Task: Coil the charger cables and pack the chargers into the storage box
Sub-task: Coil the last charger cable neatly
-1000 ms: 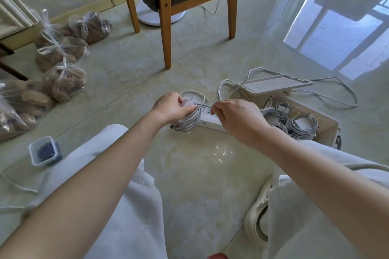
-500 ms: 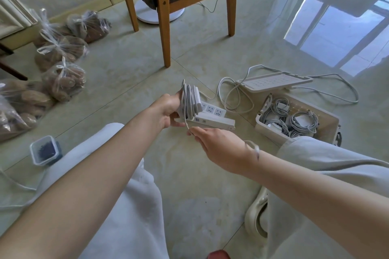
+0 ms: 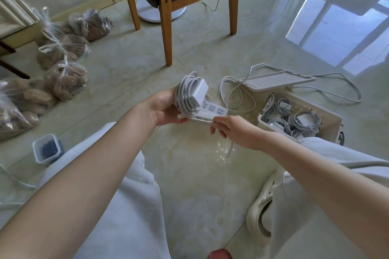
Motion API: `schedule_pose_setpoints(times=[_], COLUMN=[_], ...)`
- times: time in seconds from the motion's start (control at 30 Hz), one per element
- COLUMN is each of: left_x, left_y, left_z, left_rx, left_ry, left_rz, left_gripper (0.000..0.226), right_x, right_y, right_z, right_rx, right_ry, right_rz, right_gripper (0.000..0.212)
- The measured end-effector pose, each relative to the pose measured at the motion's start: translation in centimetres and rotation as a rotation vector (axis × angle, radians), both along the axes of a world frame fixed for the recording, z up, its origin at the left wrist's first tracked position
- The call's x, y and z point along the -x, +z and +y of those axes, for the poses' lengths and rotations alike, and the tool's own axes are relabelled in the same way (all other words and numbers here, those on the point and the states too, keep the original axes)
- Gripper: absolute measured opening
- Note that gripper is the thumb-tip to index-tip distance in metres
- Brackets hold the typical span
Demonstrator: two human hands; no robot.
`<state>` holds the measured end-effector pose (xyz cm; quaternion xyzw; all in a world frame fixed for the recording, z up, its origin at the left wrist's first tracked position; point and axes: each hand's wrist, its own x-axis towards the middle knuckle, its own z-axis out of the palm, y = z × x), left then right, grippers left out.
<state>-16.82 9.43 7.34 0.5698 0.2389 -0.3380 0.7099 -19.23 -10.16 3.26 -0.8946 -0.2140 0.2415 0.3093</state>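
Observation:
My left hand [image 3: 166, 108] grips a white charger [image 3: 199, 92] with its grey-white cable wound round it in several loops, held above the floor. My right hand [image 3: 229, 131] pinches the loose end of that cable [image 3: 202, 120], and a short tail hangs down below the hand. The beige storage box [image 3: 328, 115] stands open on the floor to the right, with several coiled chargers [image 3: 294, 120] inside. Its lid [image 3: 277, 80] leans at the box's far edge.
A white power strip [image 3: 214, 110] lies on the floor under the charger, its cord looping toward the lid. A wooden chair [image 3: 166, 27] stands ahead. Tied plastic bags [image 3: 65, 78] lie at left, a small plastic container [image 3: 47, 149] near my left knee.
The coiled charger has been lifted off the power strip and turned upright in my left hand. My right hand dropped below the coil and now draws the cable's end out to the right.

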Motion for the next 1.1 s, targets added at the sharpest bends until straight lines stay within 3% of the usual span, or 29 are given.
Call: schedule_pose_setpoints(times=[0.17,0.27,0.33,0.5,0.63,0.73,0.83,0.97,1.1], left_x=[0.3,0.7,0.8,0.6,0.8,1.0,0.9,1.0,1.4], left_y=[0.3,0.3,0.0,-0.5,-0.9,-1.1,-0.7,-0.2,-0.1], left_z=[0.0,-0.4,-0.4,-0.6,-1.0,-1.1,-0.9,-0.7,-0.7], left_rx=[-0.257,-0.407,-0.499,-0.519,-0.572,-0.559,-0.496,-0.454,-0.48], left_ry=[-0.405,-0.558,-0.581,-0.448,-0.493,-0.557,-0.53,-0.507,-0.554], left_rz=[-0.207,-0.262,-0.301,-0.377,-0.372,-0.313,-0.273,-0.224,-0.166], left_gripper=[0.041,0.027,0.025,0.007,0.037,0.046,0.034,0.029,0.023], right_x=[-0.8,-1.1,-1.4,-1.8,-1.9,-1.9,-1.5,-0.5,0.3], right_y=[0.8,0.7,0.9,2.3,2.1,2.0,1.9,2.5,2.5], right_z=[-0.1,-0.1,-0.1,0.8,1.4,1.3,0.8,0.2,0.2], right_rx=[-0.019,0.01,-0.006,-0.055,-0.08,-0.08,-0.035,-0.026,0.081], right_ry=[-0.072,-0.109,-0.157,-0.269,-0.325,-0.342,-0.273,0.015,0.159], right_rz=[-0.026,-0.074,-0.069,-0.081,-0.012,0.021,-0.082,-0.276,-0.348], right_gripper=[0.032,0.044,0.047,0.044,0.027,0.029,0.033,0.053,0.038])
